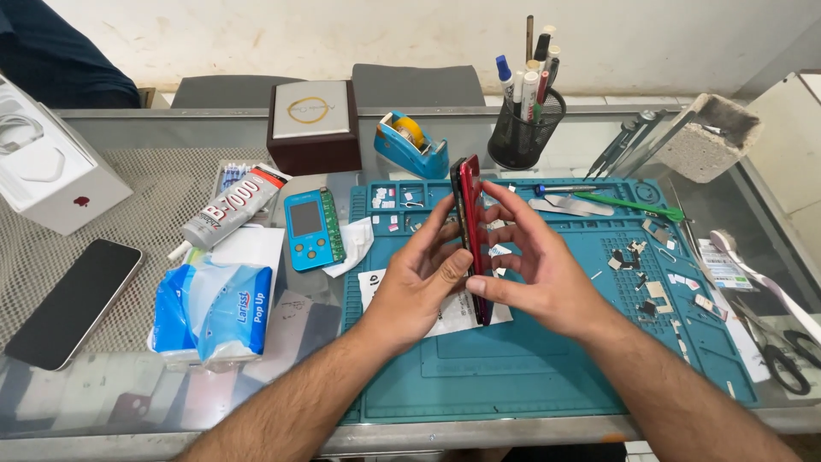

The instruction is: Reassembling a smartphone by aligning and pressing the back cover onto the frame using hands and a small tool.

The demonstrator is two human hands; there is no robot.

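Note:
A red smartphone (469,214) stands on its edge above the teal repair mat (530,359), seen side-on with its dark screen facing left. My left hand (419,278) grips it from the left, thumb and fingers on the screen side. My right hand (534,261) holds the red back, thumb pressed low against the edge and fingers spread. A white paper sheet (445,321) lies on the mat under the phone.
A black phone (73,304) and a blue tissue pack (214,312) lie left. A glue tube (231,210), small blue tester (310,228), tape dispenser (410,144), pen cup (523,128), brown box (312,127), white box (47,171). Small parts and tweezers (629,205) cover the mat; scissors (782,355) right.

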